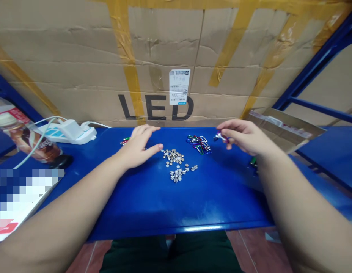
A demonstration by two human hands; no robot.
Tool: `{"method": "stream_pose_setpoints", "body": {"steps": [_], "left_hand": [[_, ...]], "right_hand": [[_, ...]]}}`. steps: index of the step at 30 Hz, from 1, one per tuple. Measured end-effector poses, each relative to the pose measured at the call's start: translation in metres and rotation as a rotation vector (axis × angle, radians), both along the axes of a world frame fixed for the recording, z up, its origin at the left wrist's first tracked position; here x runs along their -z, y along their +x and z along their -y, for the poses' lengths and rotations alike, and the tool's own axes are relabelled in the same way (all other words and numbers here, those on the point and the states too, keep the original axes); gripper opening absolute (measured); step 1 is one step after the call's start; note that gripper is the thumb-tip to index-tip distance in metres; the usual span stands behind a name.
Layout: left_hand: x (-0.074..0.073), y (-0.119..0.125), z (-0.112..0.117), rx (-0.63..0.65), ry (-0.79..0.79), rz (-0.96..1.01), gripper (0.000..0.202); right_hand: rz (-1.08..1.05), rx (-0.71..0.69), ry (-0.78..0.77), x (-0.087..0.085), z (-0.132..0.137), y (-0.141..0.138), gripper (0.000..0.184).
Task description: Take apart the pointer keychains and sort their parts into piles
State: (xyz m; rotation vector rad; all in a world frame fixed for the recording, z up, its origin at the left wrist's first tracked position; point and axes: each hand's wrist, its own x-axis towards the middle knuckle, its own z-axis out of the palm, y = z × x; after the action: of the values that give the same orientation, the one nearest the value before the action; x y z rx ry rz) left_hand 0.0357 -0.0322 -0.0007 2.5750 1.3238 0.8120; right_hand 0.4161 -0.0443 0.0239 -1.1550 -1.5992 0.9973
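My right hand (pixel 244 137) is closed in a pinch on small carabiners (pixel 222 138), silver and purple, a little above the table. Left of it lies a loose pile of coloured carabiners (pixel 199 145) in green, red, blue and silver. My left hand (pixel 140 147) hovers with its fingers stretched out and thumb apart, holding nothing. Beside its thumb is a spread of small round metal pieces (pixel 173 156), like buttons or snaps. Closer to me sits a second cluster of silver metal pieces (pixel 176 175). Red and green slim items (pixel 125 140) show partly behind my left hand.
The blue table (pixel 193 208) backs onto a large taped cardboard box (pixel 153 49) marked LED. At left are a white power strip (pixel 79 132) with cables and a drink bottle (pixel 36 140). An open carton (pixel 284 129) and blue frame bars (pixel 321 108) stand at right.
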Motion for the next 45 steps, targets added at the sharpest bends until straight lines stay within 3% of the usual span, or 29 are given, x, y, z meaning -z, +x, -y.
{"method": "stream_pose_setpoints", "body": {"steps": [5,7,10,13,17,21,25,30,33,36,45], "left_hand": [[-0.003,0.037,0.033,0.279,-0.076,0.214,0.06],[-0.003,0.047,0.043,0.332,-0.133,0.28,0.054],[-0.002,0.056,0.048,0.375,-0.339,0.427,0.036],[-0.001,0.059,0.047,0.336,-0.477,0.508,0.023],[0.0,0.058,0.044,0.272,-0.43,0.459,0.02],[0.002,0.057,0.042,0.197,-0.411,0.48,0.023],[0.001,0.056,0.042,0.184,-0.424,0.503,0.024],[-0.002,0.058,0.043,0.195,-0.508,0.59,0.023],[-0.003,0.059,0.044,0.22,-0.573,0.645,0.023],[-0.003,0.06,0.044,0.243,-0.61,0.679,0.024],[-0.006,0.06,0.046,0.285,-0.731,0.745,0.031]], "right_hand": [[-0.146,-0.24,0.006,0.006,0.015,-0.071,0.036],[-0.173,-0.313,0.013,0.008,0.022,-0.089,0.034],[-0.198,-0.375,-0.004,0.011,0.028,-0.104,0.032],[-0.195,-0.401,-0.018,0.015,0.028,-0.108,0.03],[-0.134,-0.395,0.024,0.021,0.026,-0.109,0.026],[-0.082,-0.389,0.105,0.024,0.027,-0.111,0.034],[0.022,-0.286,0.22,0.025,0.029,-0.11,0.032],[0.279,-0.137,0.556,0.023,0.028,-0.103,0.022],[0.431,-0.129,0.807,0.021,0.028,-0.1,0.017],[0.493,-0.138,0.945,0.02,0.028,-0.099,0.019],[0.441,-0.068,0.94,0.018,0.032,-0.105,0.018]]}}
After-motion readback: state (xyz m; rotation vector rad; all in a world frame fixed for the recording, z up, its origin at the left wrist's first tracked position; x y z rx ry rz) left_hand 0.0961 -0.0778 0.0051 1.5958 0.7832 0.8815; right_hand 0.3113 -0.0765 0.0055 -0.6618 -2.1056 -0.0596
